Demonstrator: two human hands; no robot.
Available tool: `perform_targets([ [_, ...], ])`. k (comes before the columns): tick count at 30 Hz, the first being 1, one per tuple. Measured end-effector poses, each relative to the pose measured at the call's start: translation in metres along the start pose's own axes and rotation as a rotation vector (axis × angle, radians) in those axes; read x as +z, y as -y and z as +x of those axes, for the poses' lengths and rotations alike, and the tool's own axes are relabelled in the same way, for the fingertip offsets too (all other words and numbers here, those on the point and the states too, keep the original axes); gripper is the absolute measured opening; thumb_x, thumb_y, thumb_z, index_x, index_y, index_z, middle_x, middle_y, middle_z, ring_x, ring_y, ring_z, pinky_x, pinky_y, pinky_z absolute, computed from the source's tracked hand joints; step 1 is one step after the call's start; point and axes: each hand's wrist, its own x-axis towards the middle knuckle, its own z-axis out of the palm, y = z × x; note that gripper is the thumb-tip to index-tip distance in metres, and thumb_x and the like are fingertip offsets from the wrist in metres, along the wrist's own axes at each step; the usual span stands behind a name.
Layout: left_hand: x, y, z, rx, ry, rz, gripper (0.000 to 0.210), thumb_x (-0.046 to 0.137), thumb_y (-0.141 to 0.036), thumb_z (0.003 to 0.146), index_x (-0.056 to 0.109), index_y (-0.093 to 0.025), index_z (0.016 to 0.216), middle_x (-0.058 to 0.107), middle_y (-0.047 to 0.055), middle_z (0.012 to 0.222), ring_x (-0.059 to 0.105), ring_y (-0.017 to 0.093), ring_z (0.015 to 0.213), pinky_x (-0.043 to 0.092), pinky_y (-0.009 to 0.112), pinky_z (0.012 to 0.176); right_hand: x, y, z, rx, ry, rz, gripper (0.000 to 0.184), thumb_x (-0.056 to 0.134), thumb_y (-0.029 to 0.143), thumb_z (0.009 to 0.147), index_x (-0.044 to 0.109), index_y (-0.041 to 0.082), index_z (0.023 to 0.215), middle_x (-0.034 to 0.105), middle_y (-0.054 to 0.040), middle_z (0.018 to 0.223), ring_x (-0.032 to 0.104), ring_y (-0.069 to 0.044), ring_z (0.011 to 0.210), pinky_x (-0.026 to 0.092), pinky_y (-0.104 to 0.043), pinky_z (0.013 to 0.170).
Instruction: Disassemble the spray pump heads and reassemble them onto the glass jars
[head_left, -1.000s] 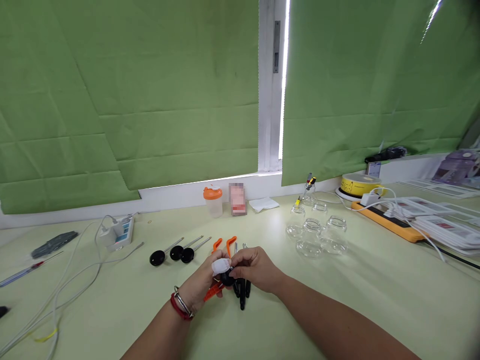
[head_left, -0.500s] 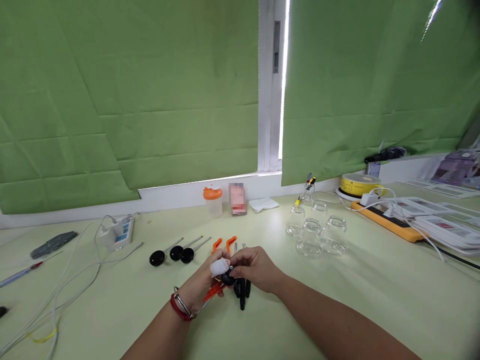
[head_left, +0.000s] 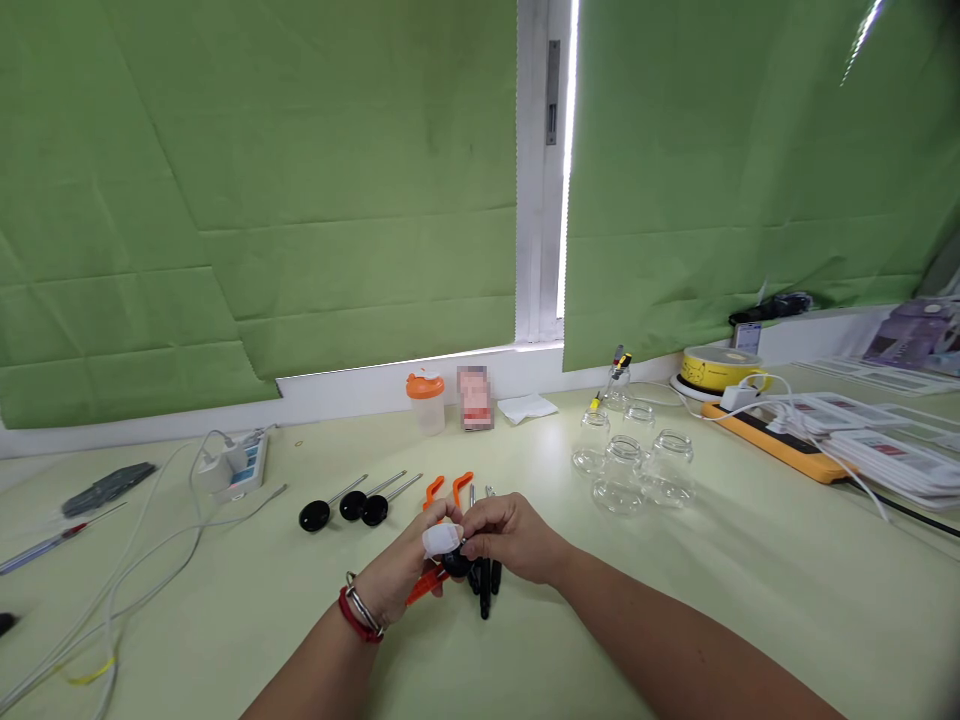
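As the left hand point(head_left: 409, 562) holds the black knob point(head_left: 456, 563), the right hand point(head_left: 519, 540) pinches its edge. Probably light, stiff, slippery — grip the rim.

Here the right hand point(head_left: 517, 540) covers part of the black round piece point(head_left: 456, 563), and the detail at its fingertips is too tiny to read! Pixelation blurs the pinkish box point(head_left: 475, 400); the left edge slices off a black object point(head_left: 6, 623).

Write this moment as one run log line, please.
left grip: holds black round piece; right grip: at same piece; glass jars: right, on table
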Motion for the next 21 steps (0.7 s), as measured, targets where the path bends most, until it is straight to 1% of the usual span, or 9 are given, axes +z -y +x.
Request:
perform_targets([
  [3,0.0009,-0.0002,0.0006,-0.002,0.012,-0.012,0.024,0.055,-0.042,0.079,0.044,-0.023,0.089,0.052,0.001,0.077,0.055,0.016,0.065,0.032,0.022,0.047,-0.0008,0.0012,0.0001,0.012,-0.004,-0.03,0.014,0.075,0.028,0.063,0.073,0.018,0.074,0.066,-0.0005,0.07,0.064,-0.016,0.067,0.052,-0.03,0.066],
  [6,0.0014,-0.0001,0.002,-0.013,0.001,-0.004,0.027,0.054,-0.046,0.079,0.044,-0.022,0.089,0.051,0.001,0.077,0.054,0.015,0.066,0.033,0.022,0.048,-0.0006,0.0016,0.0006,0.035,0.002,-0.03,0.019,0.074,0.031,0.065,0.072,0.017,0.077,0.065,-0.0004,0.069,0.062,-0.015,0.065,0.05,-0.03,0.064],
  [8,0.002,-0.0002,0.003,0.022,-0.022,0.023,0.029,0.053,-0.047,0.078,0.043,-0.022,0.09,0.05,0.002,0.079,0.051,0.015,0.068,0.036,0.023,0.05,-0.0001,0.0006,0.0013,0.028,-0.018,-0.034,0.024,0.074,0.031,0.065,0.07,0.016,0.083,0.064,-0.0002,0.069,0.06,-0.014,0.063,0.049,-0.029,0.063],
  [9,0.0026,-0.0004,0.0033,0.062,-0.044,0.05,0.031,0.054,-0.048,0.077,0.042,-0.022,0.091,0.049,0.002,0.08,0.05,0.015,0.07,0.037,0.023,0.052,0.0001,0.0,0.0018,0.01,-0.042,-0.034,0.027,0.076,0.03,0.064,0.069,0.016,0.086,0.063,0.0,0.07,0.059,-0.013,0.063,0.048,-0.028,0.063],
  [12,0.0055,-0.0011,0.0032,0.255,-0.162,0.233,0.038,0.06,-0.044,0.073,0.041,-0.022,0.097,0.05,0.002,0.085,0.048,0.015,0.075,0.041,0.026,0.062,0.0003,-0.0015,0.0034,-0.048,-0.134,-0.015,0.036,0.08,0.028,0.06,0.064,0.017,0.091,0.058,0.0024,0.07,0.052,-0.009,0.062,0.045,-0.024,0.06],
  [15,0.0075,-0.0003,0.0027,0.423,-0.337,0.499,0.051,0.07,-0.036,0.066,0.04,-0.023,0.106,0.052,0.004,0.096,0.05,0.019,0.086,0.043,0.031,0.075,0.0004,-0.0003,0.0038,-0.026,-0.166,0.017,0.037,0.08,0.033,0.061,0.06,0.017,0.087,0.055,0.0038,0.066,0.049,-0.008,0.059,0.043,-0.023,0.058],
  [18,0.0065,0.0034,0.0034,0.476,-0.462,0.645,0.066,0.076,-0.032,0.059,0.039,-0.023,0.114,0.053,0.007,0.108,0.052,0.025,0.097,0.042,0.038,0.085,0.001,0.0018,0.0024,0.035,-0.114,0.033,0.034,0.075,0.043,0.067,0.06,0.015,0.08,0.056,0.0026,0.064,0.049,-0.008,0.056,0.041,-0.023,0.055],
  [21,0.0041,0.0078,0.0048,0.482,-0.514,0.712,0.073,0.078,-0.033,0.055,0.041,-0.023,0.117,0.053,0.009,0.111,0.054,0.029,0.1,0.043,0.041,0.087,0.0016,0.0016,0.0002,0.091,-0.034,0.01,0.037,0.066,0.05,0.074,0.063,0.014,0.075,0.055,0.0023,0.06,0.045,-0.007,0.05,0.036,-0.022,0.051],
])
